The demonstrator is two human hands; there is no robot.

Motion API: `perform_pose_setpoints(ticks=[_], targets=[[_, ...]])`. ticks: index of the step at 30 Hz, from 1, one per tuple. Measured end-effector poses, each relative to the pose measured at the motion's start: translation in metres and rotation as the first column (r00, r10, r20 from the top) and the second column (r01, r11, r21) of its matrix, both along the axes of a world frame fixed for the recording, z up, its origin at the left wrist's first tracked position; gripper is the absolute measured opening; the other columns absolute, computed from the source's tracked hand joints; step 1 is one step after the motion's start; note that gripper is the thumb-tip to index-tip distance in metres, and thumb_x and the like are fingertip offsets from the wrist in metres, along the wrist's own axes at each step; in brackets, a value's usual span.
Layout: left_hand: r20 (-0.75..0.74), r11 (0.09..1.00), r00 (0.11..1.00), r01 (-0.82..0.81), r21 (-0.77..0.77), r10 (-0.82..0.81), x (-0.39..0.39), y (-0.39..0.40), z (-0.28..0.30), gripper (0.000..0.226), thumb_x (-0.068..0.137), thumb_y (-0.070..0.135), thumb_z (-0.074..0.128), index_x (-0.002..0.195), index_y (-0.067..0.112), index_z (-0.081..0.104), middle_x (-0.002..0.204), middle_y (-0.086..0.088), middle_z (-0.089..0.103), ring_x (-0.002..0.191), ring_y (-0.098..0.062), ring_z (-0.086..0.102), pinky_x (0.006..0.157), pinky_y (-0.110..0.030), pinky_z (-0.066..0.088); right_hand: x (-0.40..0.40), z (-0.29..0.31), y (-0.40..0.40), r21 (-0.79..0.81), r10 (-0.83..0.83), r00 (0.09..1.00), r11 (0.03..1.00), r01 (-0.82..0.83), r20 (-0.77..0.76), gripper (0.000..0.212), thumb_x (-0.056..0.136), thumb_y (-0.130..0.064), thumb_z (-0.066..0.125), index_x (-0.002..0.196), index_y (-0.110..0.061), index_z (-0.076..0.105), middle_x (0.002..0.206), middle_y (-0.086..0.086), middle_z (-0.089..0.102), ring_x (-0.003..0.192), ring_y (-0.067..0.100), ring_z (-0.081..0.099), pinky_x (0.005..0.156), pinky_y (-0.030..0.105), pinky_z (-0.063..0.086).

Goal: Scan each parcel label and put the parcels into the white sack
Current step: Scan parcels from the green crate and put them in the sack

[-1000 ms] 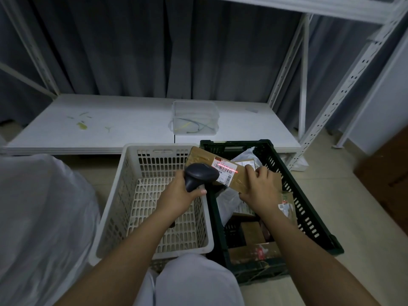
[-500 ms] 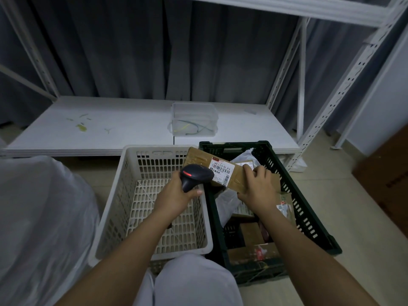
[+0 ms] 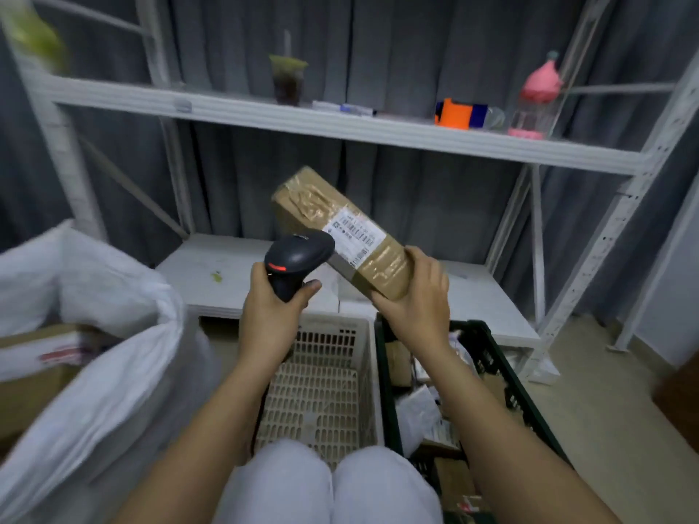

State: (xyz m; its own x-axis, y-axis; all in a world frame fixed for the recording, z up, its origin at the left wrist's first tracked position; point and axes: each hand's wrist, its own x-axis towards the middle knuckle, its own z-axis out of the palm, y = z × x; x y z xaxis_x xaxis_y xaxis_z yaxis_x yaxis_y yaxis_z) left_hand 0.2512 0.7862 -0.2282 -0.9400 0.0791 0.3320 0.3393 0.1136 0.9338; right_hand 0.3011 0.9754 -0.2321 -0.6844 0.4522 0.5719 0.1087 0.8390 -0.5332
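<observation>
My right hand (image 3: 412, 300) grips the near end of a long brown taped parcel (image 3: 340, 228), held up in the air and tilted, its white label facing me. My left hand (image 3: 270, 308) holds a black barcode scanner (image 3: 297, 260) by the handle, its head just left of the label. The white sack (image 3: 94, 334) gapes open at my left with boxes inside. A dark green crate (image 3: 503, 372) at the right holds several more parcels.
A white perforated basket (image 3: 325, 380) sits between the sack and the green crate, in front of my knees. Behind stands a white metal rack with a low shelf (image 3: 491, 296) and an upper shelf (image 3: 340, 126) carrying a drink cup, markers, an orange tape dispenser and a pink bottle.
My right hand has lifted the parcel up out of the green crate, and my left hand has risen with the scanner. My view has tilted upward, showing the upper shelf and the sack's mouth.
</observation>
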Motion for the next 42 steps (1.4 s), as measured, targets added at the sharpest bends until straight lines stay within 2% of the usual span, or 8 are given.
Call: perform_pose_setpoints(ticks=[5, 12, 18, 21, 25, 28, 38, 42], targets=[[-0.125, 0.984, 0.976, -0.179, 0.019, 0.180, 0.041, -0.099, 0.063, 0.040, 0.080, 0.032, 0.075, 0.106, 0.026, 0.045, 0.088, 0.017, 0.062, 0.076, -0.013, 0.068, 0.082, -0.043, 0.052, 0.000, 0.082, -0.098, 0.024, 0.289, 0.950, 0.957, -0.289, -0.116, 0.080, 0.074, -0.046, 0.076, 0.142, -0.028, 0.037, 0.136, -0.002, 0.041, 0.121, 0.016, 0.036, 0.090, 0.026, 0.031], [-0.130, 0.888, 0.878, -0.456, 0.058, 0.460, 0.086, -0.242, 0.082, 0.041, 0.081, 0.033, 0.074, 0.107, 0.023, 0.044, 0.096, 0.009, 0.063, 0.078, -0.010, 0.066, 0.075, -0.038, 0.051, -0.007, 0.108, -0.245, 0.298, 0.504, 0.855, 0.804, -0.515, 0.119, 0.066, 0.078, -0.050, 0.069, 0.136, -0.030, 0.045, 0.138, -0.002, 0.039, 0.124, 0.023, 0.035, 0.095, 0.035, 0.037], [-0.087, 0.785, 0.781, -0.617, 0.046, 0.619, 0.098, -0.325, 0.054, 0.041, 0.079, 0.030, 0.076, 0.108, 0.018, 0.048, 0.099, 0.008, 0.057, 0.092, -0.016, 0.055, 0.073, -0.029, 0.038, -0.029, 0.087, -0.333, 0.625, 0.497, 0.806, 0.529, -0.575, 0.321, 0.063, 0.081, -0.051, 0.063, 0.137, -0.030, 0.043, 0.147, 0.001, 0.032, 0.130, 0.027, 0.033, 0.099, 0.042, 0.035], [-0.030, 0.750, 0.750, -0.660, 0.038, 0.661, 0.097, -0.353, 0.034, 0.043, 0.080, 0.031, 0.075, 0.111, 0.017, 0.048, 0.103, 0.005, 0.057, 0.094, -0.018, 0.054, 0.075, -0.031, 0.039, -0.050, 0.063, -0.351, 0.557, 0.512, 0.781, 0.555, -0.618, 0.357, 0.059, 0.083, -0.047, 0.062, 0.136, -0.028, 0.045, 0.151, 0.005, 0.028, 0.134, 0.029, 0.030, 0.103, 0.044, 0.035], [0.025, 0.764, 0.765, -0.645, 0.021, 0.644, 0.091, -0.363, 0.007, 0.045, 0.080, 0.029, 0.076, 0.113, 0.027, 0.046, 0.106, 0.011, 0.058, 0.099, -0.015, 0.056, 0.080, -0.031, 0.041, -0.082, 0.021, -0.344, 0.388, 0.363, 0.644, 0.568, -0.726, 0.674, 0.063, 0.091, -0.034, 0.058, 0.148, -0.024, 0.034, 0.160, 0.004, 0.011, 0.145, 0.031, 0.011, 0.116, 0.043, 0.023], [0.066, 0.792, 0.790, -0.610, -0.004, 0.609, 0.084, -0.358, -0.004, 0.043, 0.079, 0.031, 0.077, 0.109, 0.026, 0.047, 0.099, 0.016, 0.059, 0.099, -0.017, 0.058, 0.081, -0.034, 0.044, -0.090, 0.012, -0.338, 0.175, 0.525, 0.541, 0.592, -0.787, 0.657, 0.055, 0.094, -0.034, 0.052, 0.146, -0.033, 0.037, 0.154, -0.001, 0.030, 0.140, 0.026, 0.025, 0.110, 0.039, 0.030], [-0.016, 0.903, 0.903, -0.429, 0.004, 0.429, 0.066, -0.276, 0.007, 0.039, 0.077, 0.028, 0.078, 0.104, 0.028, 0.051, 0.099, 0.017, 0.060, 0.093, -0.003, 0.058, 0.075, -0.022, 0.043, -0.063, 0.025, -0.251, 0.153, 0.611, 0.720, 0.718, -0.679, 0.328, 0.027, 0.094, -0.028, 0.057, 0.119, -0.027, 0.065, 0.139, -0.006, 0.048, 0.130, 0.012, 0.041, 0.094, 0.022, 0.034], [-0.040, 0.969, 0.969, -0.247, -0.029, 0.246, 0.061, -0.211, 0.014, 0.041, 0.078, 0.028, 0.077, 0.108, 0.029, 0.049, 0.100, 0.019, 0.061, 0.092, 0.006, 0.057, 0.075, -0.014, 0.044, -0.051, 0.015, -0.190, 0.064, 0.545, 0.794, 0.813, -0.579, 0.270, 0.025, 0.094, -0.031, 0.058, 0.118, -0.028, 0.065, 0.141, -0.005, 0.047, 0.124, 0.015, 0.046, 0.093, 0.029, 0.041]])
